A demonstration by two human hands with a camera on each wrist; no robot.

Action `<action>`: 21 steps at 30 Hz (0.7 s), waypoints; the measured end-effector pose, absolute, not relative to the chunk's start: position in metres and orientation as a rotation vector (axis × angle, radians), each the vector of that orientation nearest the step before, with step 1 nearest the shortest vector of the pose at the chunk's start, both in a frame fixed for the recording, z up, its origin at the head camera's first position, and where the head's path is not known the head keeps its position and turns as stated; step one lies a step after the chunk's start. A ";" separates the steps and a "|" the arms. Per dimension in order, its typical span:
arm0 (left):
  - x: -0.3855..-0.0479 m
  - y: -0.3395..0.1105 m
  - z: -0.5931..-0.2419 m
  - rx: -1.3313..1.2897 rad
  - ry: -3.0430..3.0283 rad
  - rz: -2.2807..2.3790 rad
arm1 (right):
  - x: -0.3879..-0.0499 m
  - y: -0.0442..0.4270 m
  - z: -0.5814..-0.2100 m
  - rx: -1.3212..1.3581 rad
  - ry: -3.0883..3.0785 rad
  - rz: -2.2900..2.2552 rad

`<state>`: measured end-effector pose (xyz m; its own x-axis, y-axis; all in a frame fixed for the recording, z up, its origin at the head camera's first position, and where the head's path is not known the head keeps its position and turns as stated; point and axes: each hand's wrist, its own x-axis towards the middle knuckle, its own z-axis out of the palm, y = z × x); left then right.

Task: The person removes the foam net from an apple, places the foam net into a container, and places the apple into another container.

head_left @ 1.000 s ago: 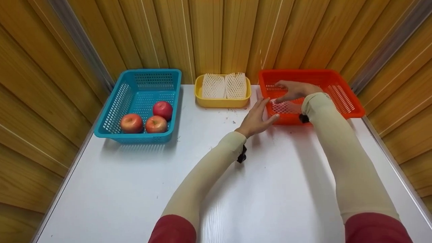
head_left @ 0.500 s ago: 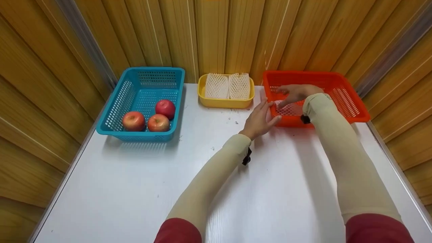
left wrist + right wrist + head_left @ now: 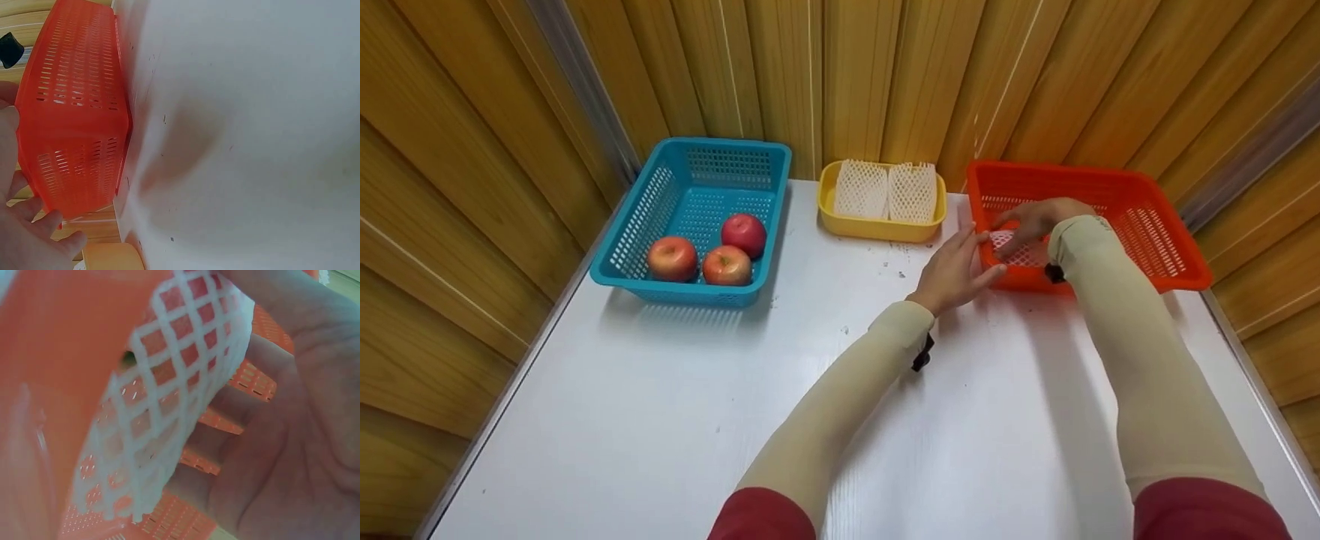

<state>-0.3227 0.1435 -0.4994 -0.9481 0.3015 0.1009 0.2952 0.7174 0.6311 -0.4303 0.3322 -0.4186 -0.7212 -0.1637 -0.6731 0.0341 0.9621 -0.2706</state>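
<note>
My right hand (image 3: pixel 1039 221) reaches into the red-orange basket (image 3: pixel 1174 277), its thumb and fingers curled round an apple in a white foam net (image 3: pixel 188 351). Red skin and a dark stem hollow show through the mesh, and the net's loose end hangs past the apple. Several fingertips are hidden behind the net in the right wrist view. My left hand (image 3: pixel 949 274) rests at the basket's left side, fingers extended and touching the rim, thumb spread toward the front corner. In the left wrist view its fingers (image 3: pixel 48 222) lie spread beside the basket's outer wall.
A blue basket (image 3: pixel 619 281) at the left holds three red apples (image 3: pixel 727 265). Between the baskets stands a yellow tray (image 3: pixel 877 227) with two stacks of white foam nets (image 3: pixel 861 191). Wood-panelled walls (image 3: pixel 855 82) bound the white table (image 3: pixel 660 420).
My right hand has lowered within the basket and closed in on the netted apple. The left hand stays by the basket's left rim. The head view has shifted slightly.
</note>
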 end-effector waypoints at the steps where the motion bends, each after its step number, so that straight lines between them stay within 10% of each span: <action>1: -0.323 0.143 -0.499 0.503 2.900 1.070 | -0.428 0.332 -0.416 -0.060 2.348 -0.371; 21: -0.322 0.142 -0.498 0.536 2.927 0.998 | -0.411 0.325 -0.399 0.067 2.326 -0.425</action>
<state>-0.3219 0.1417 -0.4983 -0.9417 0.3193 0.1057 0.3174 0.7396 0.5935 -0.4112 0.3252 -0.3987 -0.7121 -0.0780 -0.6977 0.1740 0.9432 -0.2830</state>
